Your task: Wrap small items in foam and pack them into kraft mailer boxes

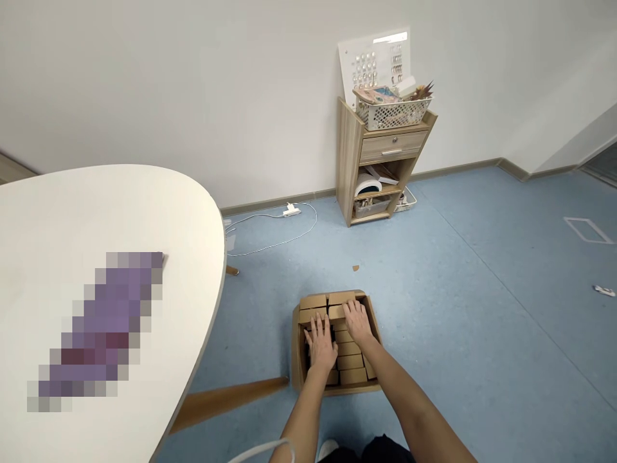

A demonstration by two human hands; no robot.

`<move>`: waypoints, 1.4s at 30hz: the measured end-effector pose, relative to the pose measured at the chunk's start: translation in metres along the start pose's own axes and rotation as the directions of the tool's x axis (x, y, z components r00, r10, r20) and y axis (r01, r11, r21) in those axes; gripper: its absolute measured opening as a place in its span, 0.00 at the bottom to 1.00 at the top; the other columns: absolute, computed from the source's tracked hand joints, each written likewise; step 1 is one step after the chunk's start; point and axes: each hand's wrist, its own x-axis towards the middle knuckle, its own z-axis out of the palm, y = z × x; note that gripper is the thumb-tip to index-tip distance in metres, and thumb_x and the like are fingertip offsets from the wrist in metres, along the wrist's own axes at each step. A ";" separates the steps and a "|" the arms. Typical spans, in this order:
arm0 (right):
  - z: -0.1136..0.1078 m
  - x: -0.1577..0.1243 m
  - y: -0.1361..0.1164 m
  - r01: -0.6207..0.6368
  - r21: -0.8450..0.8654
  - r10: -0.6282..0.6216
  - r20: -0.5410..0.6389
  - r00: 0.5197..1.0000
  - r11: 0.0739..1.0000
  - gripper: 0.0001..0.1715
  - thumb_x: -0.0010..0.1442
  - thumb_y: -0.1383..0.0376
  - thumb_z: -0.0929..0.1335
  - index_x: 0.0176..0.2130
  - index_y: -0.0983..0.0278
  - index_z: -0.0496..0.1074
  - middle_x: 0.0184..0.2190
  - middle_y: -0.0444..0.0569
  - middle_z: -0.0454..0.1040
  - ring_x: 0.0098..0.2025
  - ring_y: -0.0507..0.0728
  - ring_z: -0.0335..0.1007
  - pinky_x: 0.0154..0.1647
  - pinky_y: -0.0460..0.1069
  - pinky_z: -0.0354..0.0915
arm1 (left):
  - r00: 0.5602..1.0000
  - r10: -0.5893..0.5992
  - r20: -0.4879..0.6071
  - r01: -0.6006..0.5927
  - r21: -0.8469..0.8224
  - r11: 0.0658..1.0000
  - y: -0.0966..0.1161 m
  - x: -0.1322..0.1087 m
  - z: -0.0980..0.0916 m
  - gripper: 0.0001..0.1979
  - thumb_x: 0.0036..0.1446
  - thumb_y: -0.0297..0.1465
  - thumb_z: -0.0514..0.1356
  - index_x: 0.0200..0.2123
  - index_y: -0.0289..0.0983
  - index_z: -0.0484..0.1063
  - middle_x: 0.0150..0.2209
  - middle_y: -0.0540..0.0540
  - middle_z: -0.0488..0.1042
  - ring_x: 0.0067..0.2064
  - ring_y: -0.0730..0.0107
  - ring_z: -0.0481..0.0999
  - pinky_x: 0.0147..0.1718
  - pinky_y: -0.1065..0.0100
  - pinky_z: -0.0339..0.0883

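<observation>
A large open cardboard box [337, 388] stands on the floor in front of me. Inside it, small brown cardboard boxes [353, 376] are packed in rows, several of them higher at the far end. My left hand [321, 344] lies over the left row with its fingers spread, the fingertips at a raised small box [312, 315]. Over the far right part, my right hand [357, 321] rests with fingers apart, its tips touching another small box [337, 312]. My palms and forearms hide part of the contents.
To the left is a white table [183, 206] with a pixelated purple item [110, 308]; its wooden leg [231, 402] reaches near the box. A wooden cabinet [350, 167] with a white basket [395, 116] stands by the wall. A white cable and power strip [291, 210] lie on the floor.
</observation>
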 end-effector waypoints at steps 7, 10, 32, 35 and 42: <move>-0.011 -0.003 0.005 0.009 -0.015 -0.008 0.042 0.999 1.000 0.27 0.56 0.78 0.61 0.54 0.62 0.64 0.53 0.57 0.67 0.54 0.61 0.59 0.52 0.55 0.59 | 0.999 0.002 0.052 0.002 -0.075 0.997 0.007 -0.007 0.000 0.50 0.49 0.20 0.54 0.70 0.42 0.30 0.72 0.41 0.31 0.71 0.50 0.31 0.63 0.38 0.43; -0.016 -0.006 0.008 0.019 -0.014 -0.018 0.063 0.998 1.000 0.28 0.54 0.78 0.63 0.54 0.63 0.64 0.53 0.58 0.67 0.53 0.62 0.59 0.52 0.55 0.59 | 0.999 0.000 0.041 0.004 -0.089 0.996 0.009 -0.010 -0.004 0.49 0.49 0.19 0.54 0.70 0.42 0.32 0.72 0.42 0.32 0.71 0.51 0.30 0.64 0.38 0.42; -0.280 -0.128 -0.091 0.279 0.182 -0.269 -0.079 0.960 0.943 0.22 0.59 0.74 0.59 0.49 0.61 0.70 0.47 0.54 0.72 0.49 0.62 0.66 0.48 0.55 0.64 | 0.899 0.079 -0.430 -0.244 -0.344 0.907 0.065 -0.207 -0.335 0.23 0.59 0.20 0.48 0.53 0.42 0.68 0.59 0.42 0.68 0.60 0.60 0.68 0.55 0.54 0.70; -0.327 -0.141 -0.125 0.384 0.251 -0.364 -0.123 0.923 0.889 0.22 0.58 0.74 0.60 0.49 0.60 0.70 0.48 0.53 0.71 0.49 0.62 0.67 0.47 0.54 0.65 | 0.847 -0.080 -0.525 -0.099 -0.304 0.947 0.025 -0.257 -0.377 0.21 0.61 0.23 0.47 0.53 0.42 0.69 0.57 0.41 0.70 0.58 0.60 0.70 0.55 0.55 0.70; -0.392 -0.166 -0.223 0.580 0.378 -0.584 -0.119 0.803 0.722 0.22 0.58 0.72 0.60 0.50 0.60 0.68 0.50 0.53 0.70 0.51 0.62 0.67 0.49 0.55 0.65 | 0.694 -0.473 -0.544 0.424 -0.223 0.878 -0.087 -0.385 -0.397 0.22 0.60 0.30 0.48 0.56 0.36 0.69 0.61 0.37 0.67 0.63 0.50 0.64 0.59 0.49 0.61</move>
